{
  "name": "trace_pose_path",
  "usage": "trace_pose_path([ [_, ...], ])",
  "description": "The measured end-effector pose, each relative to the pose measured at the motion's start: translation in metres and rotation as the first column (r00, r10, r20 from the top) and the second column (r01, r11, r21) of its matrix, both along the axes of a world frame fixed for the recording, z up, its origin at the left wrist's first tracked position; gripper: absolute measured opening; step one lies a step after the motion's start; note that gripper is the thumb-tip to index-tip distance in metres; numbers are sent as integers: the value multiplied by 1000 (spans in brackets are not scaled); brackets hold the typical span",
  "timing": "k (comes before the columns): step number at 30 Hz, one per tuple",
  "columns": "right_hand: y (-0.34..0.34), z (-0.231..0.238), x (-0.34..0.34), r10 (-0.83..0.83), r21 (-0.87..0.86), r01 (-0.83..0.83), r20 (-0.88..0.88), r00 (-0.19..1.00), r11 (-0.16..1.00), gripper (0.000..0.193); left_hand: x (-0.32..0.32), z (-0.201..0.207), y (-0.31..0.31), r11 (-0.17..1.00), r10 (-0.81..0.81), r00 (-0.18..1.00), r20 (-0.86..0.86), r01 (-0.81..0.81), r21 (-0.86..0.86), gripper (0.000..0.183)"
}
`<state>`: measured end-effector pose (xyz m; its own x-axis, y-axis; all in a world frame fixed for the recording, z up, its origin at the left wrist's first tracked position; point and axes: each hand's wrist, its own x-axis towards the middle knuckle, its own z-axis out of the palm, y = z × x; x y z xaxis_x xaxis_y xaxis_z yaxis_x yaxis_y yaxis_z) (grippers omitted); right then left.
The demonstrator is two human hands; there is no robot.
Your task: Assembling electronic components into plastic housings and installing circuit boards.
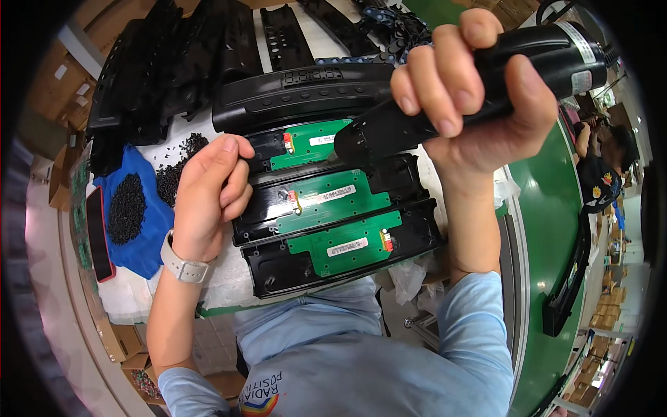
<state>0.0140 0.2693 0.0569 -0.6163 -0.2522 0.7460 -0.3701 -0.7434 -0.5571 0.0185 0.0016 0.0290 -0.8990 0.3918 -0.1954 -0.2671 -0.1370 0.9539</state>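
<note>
My right hand [479,97] is wrapped round a black electric screwdriver [389,128], raised over the right of the worktable. The tool's tapered end points left, down at the farthest of three black plastic housings [267,271]. Each housing carries a green circuit board [333,201] with a white label and a small connector. My left hand [212,184] hovers by the left ends of the housings, thumb and fingers curled together. Whatever it may pinch is too small or hidden to name. A pale watch [186,266] is on that wrist.
Small black screws [126,208] are heaped on a blue cloth [149,240] at left, with more loose ones [170,177] beside it. A red-edged phone [99,240] lies there. Behind stand a long black panel [306,97] and stacked black housings [156,62]. Another person [601,163] is far right.
</note>
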Motion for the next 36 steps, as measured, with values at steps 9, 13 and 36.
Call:
trace_pose_path([
  [9,-1,14,21,-47,4,47,-1,999,999,35,13,-2,11,973,-111,983,146,78,215,10],
  [13,-7,8,21,-114,-37,114,7,993,993,35,14,-6,10,968,-159,982,98,135,211,13],
  [36,-14,-7,0,3,-256,38,157,988,966,33,14,-22,16,962,-101,994,46,86,257,32],
])
